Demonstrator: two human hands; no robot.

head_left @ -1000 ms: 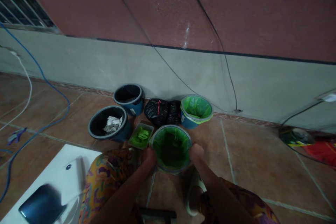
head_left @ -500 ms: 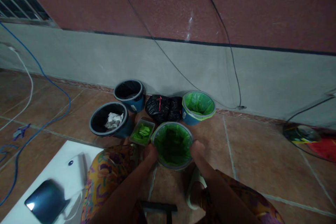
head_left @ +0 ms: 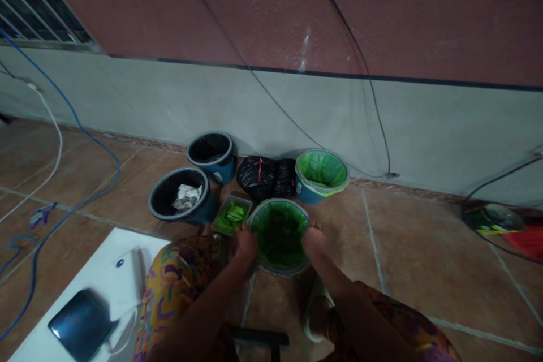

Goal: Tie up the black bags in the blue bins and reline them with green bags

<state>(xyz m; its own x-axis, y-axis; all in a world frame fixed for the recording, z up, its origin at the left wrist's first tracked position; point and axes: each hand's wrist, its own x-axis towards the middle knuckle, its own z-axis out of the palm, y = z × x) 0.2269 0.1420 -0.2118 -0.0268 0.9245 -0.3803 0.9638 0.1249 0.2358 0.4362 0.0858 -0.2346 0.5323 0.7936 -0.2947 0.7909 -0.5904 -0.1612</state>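
Where the fingers close: the left hand [head_left: 246, 242] is clamped at the left side, and the right hand [head_left: 314, 240] at the right side, of the near bucket [head_left: 283, 201]; whether they grip the rim or only the plastic over it is too dark to tell.
Position: the near bucket is in front of the person, mouth up, between the hands, over the tiled floor [head_left: 424, 260].
Green liner [head_left: 278, 260]: spread inside the near bucket, its middle in deep shadow.
Shallow container [head_left: 237, 197]: just left of the near bucket, holding a bundle of green plastic [head_left: 235, 214].
Black garbage bags [head_left: 257, 180]: two, full, side by side near the wall [head_left: 254, 116], one with a pinkish-red tie [head_left: 260, 168].
Green-lined bucket [head_left: 313, 194]: blue, right of the black garbage bags.
Black-lined buckets: two at left; the front one [head_left: 203, 209] holds crumpled white paper [head_left: 188, 197], the rear one [head_left: 224, 171] stands near the wall.
Worktop [head_left: 55, 300]: white, lower left, carrying a glossy dark-blue device [head_left: 82, 321].
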